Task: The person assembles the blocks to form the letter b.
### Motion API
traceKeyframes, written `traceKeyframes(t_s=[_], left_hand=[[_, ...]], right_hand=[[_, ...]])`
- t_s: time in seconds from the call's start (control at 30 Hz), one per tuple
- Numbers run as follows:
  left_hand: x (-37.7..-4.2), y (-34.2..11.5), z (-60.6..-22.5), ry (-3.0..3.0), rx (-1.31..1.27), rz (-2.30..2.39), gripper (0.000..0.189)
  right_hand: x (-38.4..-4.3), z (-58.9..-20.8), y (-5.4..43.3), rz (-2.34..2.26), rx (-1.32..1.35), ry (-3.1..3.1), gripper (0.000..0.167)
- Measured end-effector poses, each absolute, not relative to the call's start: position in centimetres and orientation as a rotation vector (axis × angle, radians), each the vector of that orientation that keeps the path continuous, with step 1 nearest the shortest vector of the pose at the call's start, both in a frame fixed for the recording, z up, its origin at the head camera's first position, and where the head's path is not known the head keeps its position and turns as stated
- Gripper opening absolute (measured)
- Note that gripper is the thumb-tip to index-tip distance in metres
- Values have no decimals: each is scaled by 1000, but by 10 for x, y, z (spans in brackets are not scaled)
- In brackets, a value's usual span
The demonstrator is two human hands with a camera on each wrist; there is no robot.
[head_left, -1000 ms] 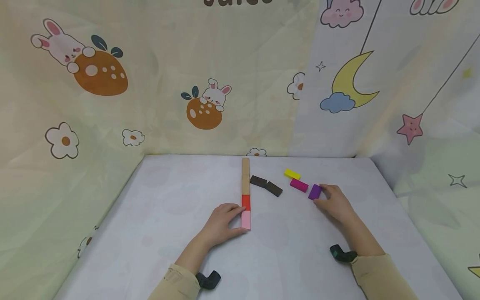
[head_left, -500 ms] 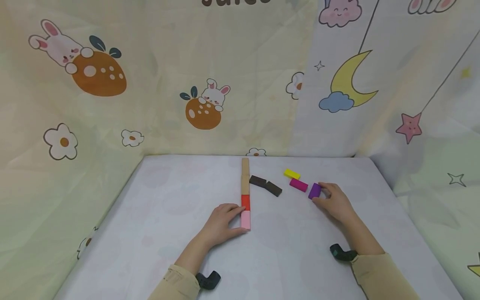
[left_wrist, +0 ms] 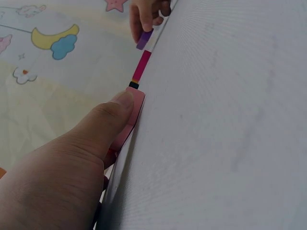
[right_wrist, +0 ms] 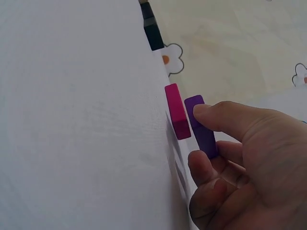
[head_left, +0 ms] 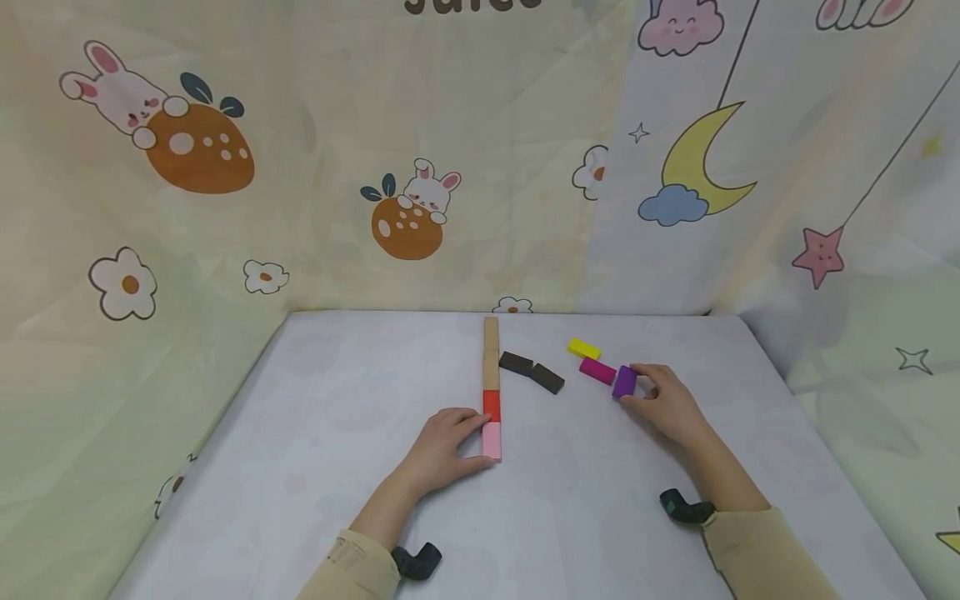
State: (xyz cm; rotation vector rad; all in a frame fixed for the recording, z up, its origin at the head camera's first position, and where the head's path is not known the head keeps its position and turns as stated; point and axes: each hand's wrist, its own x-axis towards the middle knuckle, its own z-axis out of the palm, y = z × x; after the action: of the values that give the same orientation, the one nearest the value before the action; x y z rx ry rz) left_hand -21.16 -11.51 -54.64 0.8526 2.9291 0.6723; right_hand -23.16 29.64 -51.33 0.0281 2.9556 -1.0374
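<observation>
A row of blocks runs up the middle of the table in the head view: two wooden ones, a red block and a pink block at the near end. My left hand grips the pink block, thumb on its near end and a fingertip by the red block. Between thumb and fingers, my right hand pinches a purple block. In the right wrist view the purple block is tilted close beside the magenta block; whether they touch I cannot tell.
Two dark blocks slant away from the wooden ones on the right. Behind the magenta block lies a yellow block. Printed cloth hangs at the table's back and sides. A dark device sits at each wrist.
My right hand has shifted slightly left with the purple block, bringing it up to the magenta block's near end. My left hand and the row stay put.
</observation>
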Motion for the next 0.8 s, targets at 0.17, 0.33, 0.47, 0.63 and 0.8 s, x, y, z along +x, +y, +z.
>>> traceKeyframes(t_s=[0.17, 0.33, 0.47, 0.63, 0.8], left_hand=[[-211, -115, -546, 2927, 846, 676, 71], [-211, -115, -545, 2925, 843, 674, 71], [-211, -115, -545, 2923, 838, 670, 72], [-211, -116, -544, 2921, 835, 666, 72], [-211, -115, -544, 2923, 841, 665, 72]], right_hand=[[-232, -512, 286, -1042, -35, 2911, 72], [-232, -513, 271, -1031, -147, 2901, 69], [-231, -511, 257, -1040, -213, 2882, 69], [-230, -511, 242, -1041, -231, 2825, 70], [-228, -514, 233, -1044, -274, 2809, 67]])
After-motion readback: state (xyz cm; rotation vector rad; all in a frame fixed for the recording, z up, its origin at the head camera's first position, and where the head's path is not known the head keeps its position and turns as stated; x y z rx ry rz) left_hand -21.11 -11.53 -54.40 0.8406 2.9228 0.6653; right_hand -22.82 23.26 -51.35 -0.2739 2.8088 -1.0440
